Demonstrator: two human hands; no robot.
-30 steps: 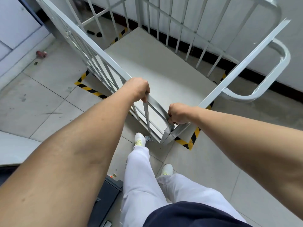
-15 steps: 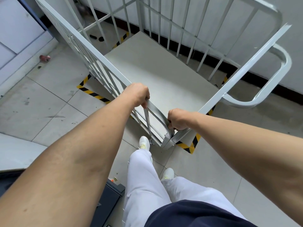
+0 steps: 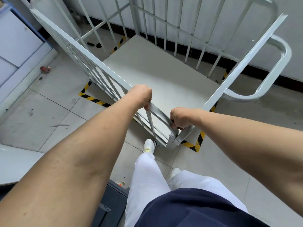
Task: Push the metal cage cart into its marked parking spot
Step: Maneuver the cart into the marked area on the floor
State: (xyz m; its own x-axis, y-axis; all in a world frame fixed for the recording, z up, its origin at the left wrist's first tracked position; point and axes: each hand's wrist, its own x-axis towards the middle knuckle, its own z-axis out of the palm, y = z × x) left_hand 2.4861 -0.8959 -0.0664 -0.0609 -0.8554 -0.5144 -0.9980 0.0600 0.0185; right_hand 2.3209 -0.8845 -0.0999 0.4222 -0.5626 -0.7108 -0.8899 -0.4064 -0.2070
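Hands (image 3: 142, 95) (image 3: 179, 117) grip cart (image 3: 157, 71), near corner pointing toward person.

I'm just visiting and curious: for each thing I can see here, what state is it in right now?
Left hand: closed around the cart's top rail.
Right hand: closed on the rail by the near corner.
Cage cart: empty, upright, close to the wall.
Striped floor tape: showing at the cart's near corners, partly covered.
Side handle: nobody holding it.
Small red object: lying on the floor, left of the cart.
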